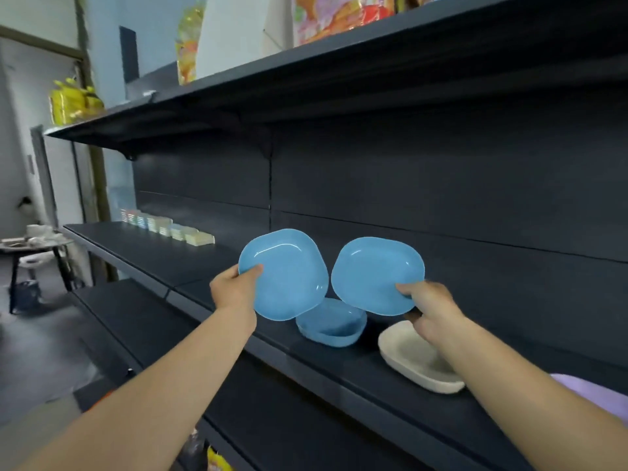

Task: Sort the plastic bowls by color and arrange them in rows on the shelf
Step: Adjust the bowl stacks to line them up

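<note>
My left hand [234, 288] pinches the left rim of a blue plastic bowl [289, 277], held tilted above the dark shelf [356, 372]. My right hand [430, 309] pinches the lower right rim of a second blue bowl [375, 271], also tilted with its inside facing me. Below and between them a third blue bowl [331, 326] sits on the shelf, partly hidden by the held ones. A cream bowl [414, 360] rests on the shelf under my right forearm. A lilac bowl [591, 394] shows at the right edge.
A row of pastel stacked items [170, 227] stands at the shelf's far left. An upper shelf [306, 83] carries bright packets. A round table [30, 244] with dishes stands on the floor at the left. A lower shelf [306, 423] runs beneath.
</note>
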